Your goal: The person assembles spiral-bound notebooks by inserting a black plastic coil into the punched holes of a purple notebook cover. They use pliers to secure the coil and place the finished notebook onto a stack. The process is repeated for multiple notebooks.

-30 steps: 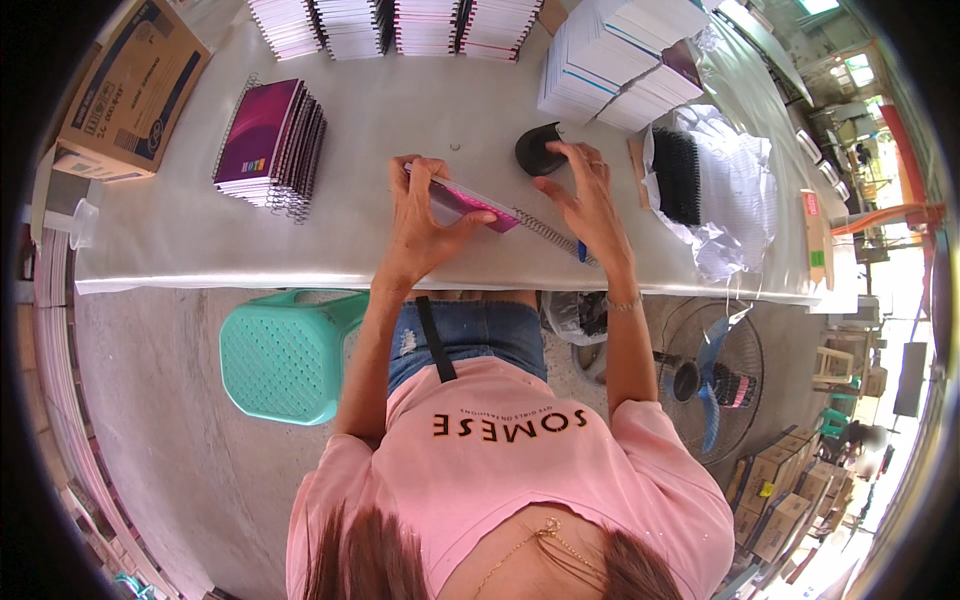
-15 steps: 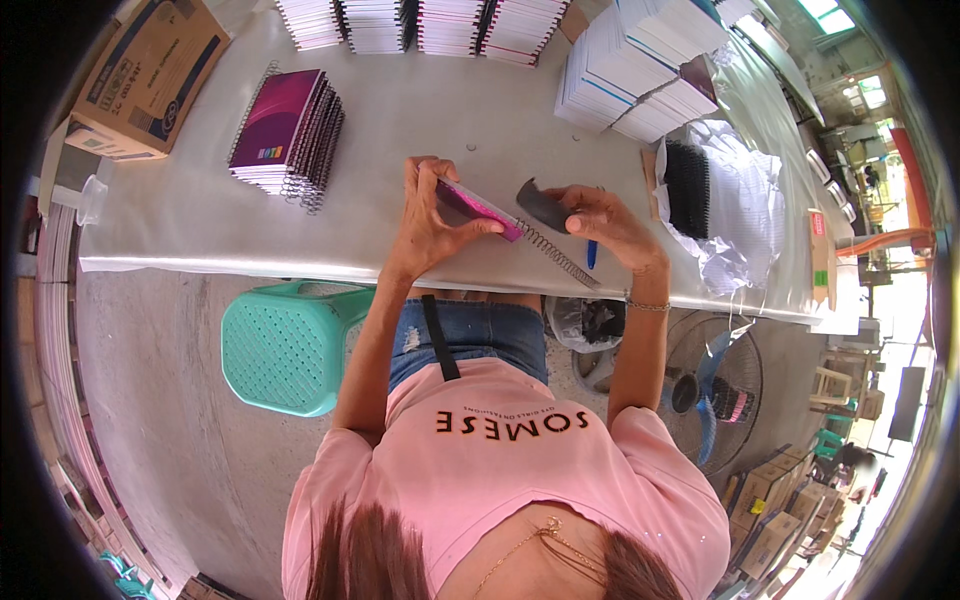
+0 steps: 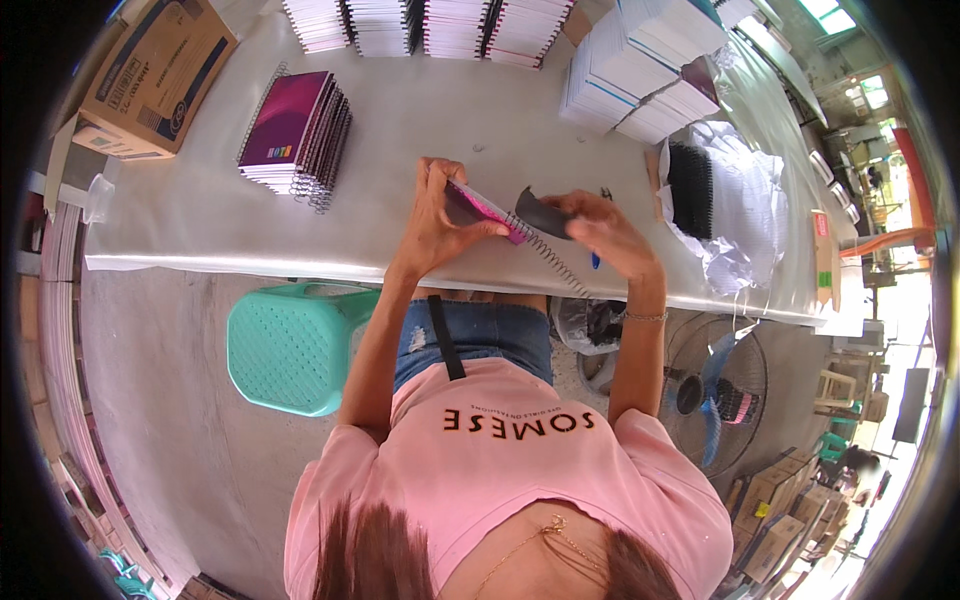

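Observation:
My left hand (image 3: 430, 228) grips a purple notebook (image 3: 492, 214) on edge above the table, thumb along its near corner. A thin metal spiral coil (image 3: 562, 264) sits at the notebook's near end and trails loose toward the table's front edge. In my right hand (image 3: 608, 232), slightly blurred, is a dark curved strip (image 3: 541, 213), its material unclear. The strip lies against or just over the coil beside the notebook; exact contact cannot be told. A blue pen (image 3: 596, 260) shows partly beneath my right hand.
Purple spiral notebooks (image 3: 288, 120) are stacked at left, near a carton (image 3: 150, 85). Bound books (image 3: 455, 28) and paper stacks (image 3: 640, 70) line the back. Black coils (image 3: 690, 190) lie on crumpled plastic (image 3: 750, 205) at right. Below are a green stool (image 3: 290, 350) and a fan (image 3: 712, 395).
My right hand and the dark strip have shifted slightly along the coil, closer to the notebook. The coil's loose end hangs a little lower. My left hand keeps its grip.

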A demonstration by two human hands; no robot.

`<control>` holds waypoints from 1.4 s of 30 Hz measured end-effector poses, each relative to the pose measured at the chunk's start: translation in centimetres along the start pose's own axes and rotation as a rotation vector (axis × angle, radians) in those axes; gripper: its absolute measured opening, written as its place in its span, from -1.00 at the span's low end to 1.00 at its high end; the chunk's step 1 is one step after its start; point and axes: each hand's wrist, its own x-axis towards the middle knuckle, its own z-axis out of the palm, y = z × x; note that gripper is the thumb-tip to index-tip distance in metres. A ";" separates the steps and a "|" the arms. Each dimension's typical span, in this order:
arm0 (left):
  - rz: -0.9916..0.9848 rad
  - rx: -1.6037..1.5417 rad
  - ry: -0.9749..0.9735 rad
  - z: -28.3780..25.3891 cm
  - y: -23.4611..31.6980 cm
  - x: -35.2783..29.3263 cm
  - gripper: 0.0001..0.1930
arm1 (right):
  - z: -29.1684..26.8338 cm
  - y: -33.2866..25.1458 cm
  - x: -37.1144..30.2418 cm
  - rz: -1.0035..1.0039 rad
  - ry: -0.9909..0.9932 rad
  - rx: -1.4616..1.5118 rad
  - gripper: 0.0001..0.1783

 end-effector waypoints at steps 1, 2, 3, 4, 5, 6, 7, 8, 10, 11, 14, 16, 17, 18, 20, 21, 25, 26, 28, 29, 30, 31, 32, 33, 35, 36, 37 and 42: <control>-0.009 -0.026 0.000 0.0 -0.2 -0.2 -0.14 | 0.2 -0.1 -0.6 -0.022 -0.055 0.067 -0.54; -0.018 -0.051 0.000 0.1 -0.3 -0.4 -0.14 | 0.2 -0.2 -1.0 -0.044 -0.111 0.135 -0.53; -0.028 -0.066 0.001 0.3 -0.4 -0.3 -0.12 | -0.1 -0.1 -0.8 -0.056 -0.078 0.130 -0.53; -0.035 -0.079 -0.004 0.4 -0.6 -0.1 -0.10 | -0.4 0.0 -0.5 -0.070 -0.041 0.131 -0.52; -0.043 -0.091 -0.009 0.4 -0.6 0.0 -0.09 | -0.5 0.1 -0.3 -0.084 -0.005 0.131 -0.51; -0.053 -0.133 -0.018 0.5 -0.6 -0.1 -0.06 | -0.2 0.2 -0.5 -0.041 0.019 0.033 -0.51; -0.067 -0.172 -0.026 0.4 -0.6 -0.3 -0.04 | 0.2 0.0 -0.8 0.004 0.039 -0.064 -0.51; -0.081 -0.211 -0.034 0.4 -0.7 -0.5 -0.01 | 0.6 -0.2 -1.1 0.048 0.058 -0.162 -0.51; -0.079 -0.190 -0.041 0.3 -0.6 -0.6 0.03 | 0.7 -1.0 -1.8 -0.039 -0.013 0.088 -0.50; -0.075 -0.182 -0.043 0.3 -0.6 -0.5 0.05 | 0.7 -1.0 -1.6 -0.055 -0.004 0.081 -0.49; -0.128 -0.218 -0.088 0.2 -0.4 -0.3 0.07 | 1.1 -0.4 -0.8 -0.046 0.125 -0.185 -0.46; -0.140 -0.263 -0.124 0.2 -0.6 -0.7 0.09 | 1.3 -1.1 -2.2 -0.134 -0.036 -0.004 -0.46; -0.147 -0.284 -0.139 0.2 -0.7 -0.9 0.09 | 1.4 -1.5 -2.6 -0.179 -0.120 0.085 -0.46; -0.149 -0.315 -0.127 0.2 -0.8 -0.9 0.10 | 1.3 -1.3 -1.8 -0.102 -0.046 -0.048 -0.47; -0.138 -0.383 -0.114 0.5 -0.3 -0.5 0.11 | 1.0 -0.8 0.0 0.051 0.122 -0.314 -0.50; -0.128 -0.365 -0.128 0.5 -0.3 -0.5 0.11 | 0.9 -0.5 -0.6 -0.010 0.013 -0.097 -0.51; -0.121 -0.370 -0.118 0.6 -0.4 -0.7 0.13 | 0.8 -1.1 -1.2 -0.140 -0.144 0.177 -0.54; -0.120 -0.393 -0.109 0.6 -0.3 -0.6 0.13 | 0.9 -1.4 -1.1 -0.148 -0.103 0.099 -0.54; -0.186 -0.395 -0.148 0.5 -0.4 -1.0 0.16 | 1.5 -1.1 -1.4 -0.176 -0.155 0.114 -0.57; -0.219 -0.395 -0.166 0.5 -0.4 -1.2 0.17 | 1.6 -1.0 -1.5 -0.189 -0.182 0.121 -0.58; -0.238 -0.412 -0.173 0.5 -0.5 -1.3 0.18 | 1.6 -1.0 -1.5 -0.229 -0.212 0.160 -0.58; -0.254 -0.428 -0.179 0.7 -0.4 -1.3 0.19 | 1.6 -1.0 -1.5 -0.272 -0.240 0.198 -0.59; -0.270 -0.445 -0.185 0.7 -0.3 -1.2 0.20 | 1.6 -1.0 -1.4 -0.314 -0.269 0.237 -0.59; -0.267 -0.448 -0.184 0.7 -0.2 -1.2 0.19 | 1.4 -0.9 -1.0 -0.235 -0.153 0.066 -0.58; -0.260 -0.454 -0.185 0.6 0.4 -1.0 0.19 | 1.0 -0.1 0.2 -0.074 0.083 -0.271 -0.56; -0.252 -0.441 -0.195 0.7 0.5 -1.1 0.18 | 0.9 0.4 -0.2 -0.127 0.028 -0.062 -0.54; -0.245 -0.427 -0.199 0.7 0.5 -1.3 0.18 | 0.8 0.6 -0.6 -0.181 -0.034 0.145 -0.51; -0.252 -0.431 -0.226 0.6 0.8 -1.1 0.15 | 1.3 0.9 -0.1 -0.028 0.047 0.090 -0.46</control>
